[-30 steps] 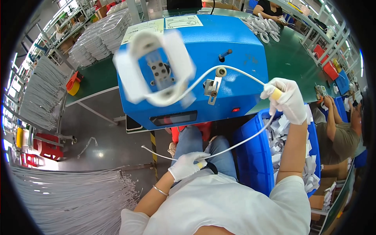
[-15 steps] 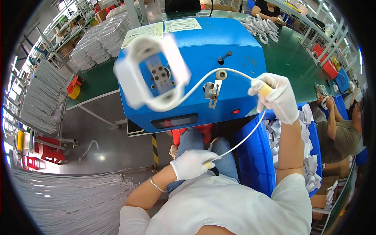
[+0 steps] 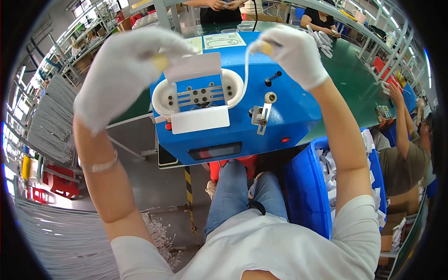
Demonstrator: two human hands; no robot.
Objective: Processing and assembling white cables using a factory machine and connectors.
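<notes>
In front of me stands a blue winding machine (image 3: 298, 109) with a white oval frame (image 3: 161, 99) on its face. Two flat white flaps stick out from the frame, an upper flap (image 3: 198, 66) and a lower flap (image 3: 200, 120). White cable (image 3: 246, 72) runs from the frame's right end up to my right hand (image 3: 296, 53), gloved, its fingers closed on the cable. My left hand (image 3: 121, 70), gloved and smeared by motion, is raised by the upper flap. Yellow covering shows on its thumb or finger; whether it holds anything cannot be made out.
A blue bin (image 3: 305, 186) of white pieces stands at my right. White cables hang on racks (image 3: 56, 123) at the left. Other people work across the green table (image 3: 345, 79) and at the right. A guide bracket (image 3: 264, 114) juts from the machine.
The frame, blurred before, now looks sharp. My left hand has risen from my lap, where it held the cable, to the frame's upper left. My right hand has moved up and left.
</notes>
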